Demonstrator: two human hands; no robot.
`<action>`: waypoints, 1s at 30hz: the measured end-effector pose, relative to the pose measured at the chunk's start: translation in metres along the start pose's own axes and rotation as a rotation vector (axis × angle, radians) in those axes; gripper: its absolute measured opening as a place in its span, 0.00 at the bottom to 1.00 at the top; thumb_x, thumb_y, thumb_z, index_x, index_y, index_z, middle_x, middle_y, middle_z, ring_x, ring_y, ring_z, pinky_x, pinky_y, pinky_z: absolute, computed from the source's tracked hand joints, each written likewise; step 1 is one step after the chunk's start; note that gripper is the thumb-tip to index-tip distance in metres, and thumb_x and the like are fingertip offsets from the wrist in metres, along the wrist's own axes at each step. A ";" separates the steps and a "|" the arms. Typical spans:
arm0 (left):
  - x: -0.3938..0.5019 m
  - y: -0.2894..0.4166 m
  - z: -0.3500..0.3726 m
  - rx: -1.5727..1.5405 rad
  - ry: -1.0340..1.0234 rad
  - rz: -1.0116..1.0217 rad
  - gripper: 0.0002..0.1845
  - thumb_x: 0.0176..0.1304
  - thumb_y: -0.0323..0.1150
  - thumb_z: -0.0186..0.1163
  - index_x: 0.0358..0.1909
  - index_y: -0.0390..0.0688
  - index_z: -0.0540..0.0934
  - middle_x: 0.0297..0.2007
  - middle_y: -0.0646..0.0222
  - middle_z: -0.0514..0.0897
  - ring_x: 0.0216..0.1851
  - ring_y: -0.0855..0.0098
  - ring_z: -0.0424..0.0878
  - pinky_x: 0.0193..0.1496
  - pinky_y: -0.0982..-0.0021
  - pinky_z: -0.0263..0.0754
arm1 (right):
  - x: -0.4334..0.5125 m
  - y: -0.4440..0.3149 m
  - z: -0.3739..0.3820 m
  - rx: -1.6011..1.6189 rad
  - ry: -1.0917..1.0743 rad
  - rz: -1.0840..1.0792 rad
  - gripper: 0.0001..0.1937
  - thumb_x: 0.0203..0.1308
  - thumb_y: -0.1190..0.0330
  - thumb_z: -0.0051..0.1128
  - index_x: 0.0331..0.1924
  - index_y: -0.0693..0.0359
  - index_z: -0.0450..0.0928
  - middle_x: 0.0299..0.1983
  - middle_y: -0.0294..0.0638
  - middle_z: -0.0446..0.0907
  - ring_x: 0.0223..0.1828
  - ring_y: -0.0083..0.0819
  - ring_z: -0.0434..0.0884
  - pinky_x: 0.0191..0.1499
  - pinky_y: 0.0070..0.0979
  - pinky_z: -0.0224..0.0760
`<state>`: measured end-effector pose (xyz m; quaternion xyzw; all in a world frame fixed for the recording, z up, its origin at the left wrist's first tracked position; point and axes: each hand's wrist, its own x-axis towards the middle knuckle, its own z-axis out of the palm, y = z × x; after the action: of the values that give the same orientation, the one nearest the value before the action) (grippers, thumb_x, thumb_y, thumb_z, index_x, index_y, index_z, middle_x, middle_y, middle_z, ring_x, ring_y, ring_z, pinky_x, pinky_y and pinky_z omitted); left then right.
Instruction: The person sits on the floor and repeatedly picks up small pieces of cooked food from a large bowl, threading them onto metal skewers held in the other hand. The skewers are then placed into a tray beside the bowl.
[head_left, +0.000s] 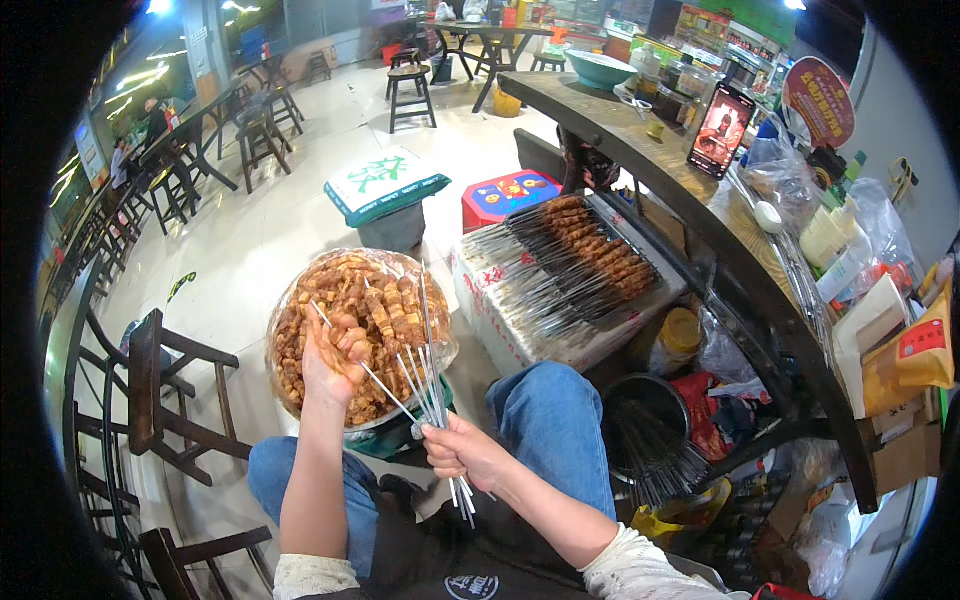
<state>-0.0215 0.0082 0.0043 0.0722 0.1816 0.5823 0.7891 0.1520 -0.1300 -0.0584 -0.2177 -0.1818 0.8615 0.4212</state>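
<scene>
A large plastic-lined basin of seasoned raw meat pieces (300, 300) stands on the floor before me, with several strips of meat on skewers lying on top. My left hand (336, 358) is over the basin, palm up, its fingers curled around a piece of meat at a metal skewer (388, 393). The skewer slants from there down to my right hand (459, 450), which grips a bundle of metal skewers (426, 390) at the basin's near right side. To the right, a black tray of finished meat skewers (600, 247) rests on a white foam box (487, 330).
A wooden counter (675, 176) with a propped phone (721, 131), jars and bags curves along the right. Beneath it stands a dark pot of skewers (645, 427). Wooden stools (184, 382) are at the left, and a cushioned stool (386, 187) stands beyond the basin.
</scene>
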 end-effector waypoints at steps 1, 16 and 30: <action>-0.001 0.005 0.001 -0.020 0.011 -0.011 0.23 0.68 0.56 0.50 0.22 0.49 0.67 0.19 0.77 0.65 0.18 0.81 0.58 0.18 0.79 0.50 | 0.000 0.001 0.001 0.029 -0.020 0.020 0.07 0.72 0.67 0.44 0.35 0.52 0.61 0.16 0.24 0.54 0.13 0.13 0.50 0.15 0.14 0.42; -0.001 -0.008 -0.002 0.522 0.378 0.119 0.26 0.69 0.60 0.43 0.26 0.48 0.68 0.19 0.76 0.63 0.20 0.77 0.63 0.21 0.73 0.62 | 0.007 0.020 0.002 -0.576 0.378 -0.212 0.03 0.70 0.70 0.46 0.38 0.57 0.65 0.18 0.25 0.61 0.15 0.13 0.58 0.16 0.15 0.49; -0.024 0.069 -0.045 2.322 0.413 0.114 0.12 0.59 0.37 0.57 0.40 0.43 0.83 0.38 0.54 0.84 0.43 0.59 0.83 0.46 0.59 0.77 | -0.003 0.003 -0.001 -0.309 0.310 -0.202 0.05 0.71 0.69 0.44 0.36 0.53 0.62 0.15 0.24 0.54 0.13 0.13 0.51 0.14 0.15 0.44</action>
<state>-0.1059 0.0032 -0.0095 0.6591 0.7231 0.1030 0.1791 0.1520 -0.1343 -0.0598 -0.3900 -0.2652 0.7331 0.4900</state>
